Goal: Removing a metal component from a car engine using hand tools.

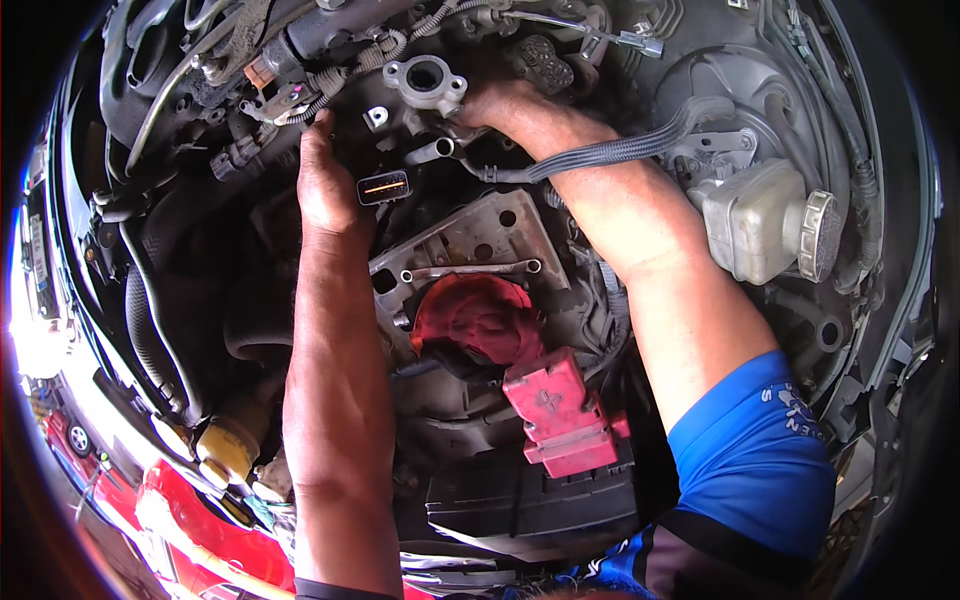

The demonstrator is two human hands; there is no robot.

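Both my hands reach deep into a car's engine bay. My left hand (328, 185) is at the engine's left part, its thumb pointing up beside a wiring connector (288, 100); its other fingers are hidden below. To the right of that wrist is a dark rectangular connector (384, 188) with a bright orange strip. My right hand (492, 104) reaches behind a grey metal flanged housing (432, 98) with a round bore, and its fingers are out of sight there. Just under the housing, a short metal pipe stub (430, 152) sticks out. Whether either hand grips something cannot be seen.
A double-ended ring wrench (470, 269) lies on a metal bracket (525, 235), above a red cloth (475, 320). Nearer stands a black battery (530, 512) with a red plastic cover (545, 395). A braided hose (620, 151) crosses over my right forearm, near a whitish fluid reservoir (748, 225).
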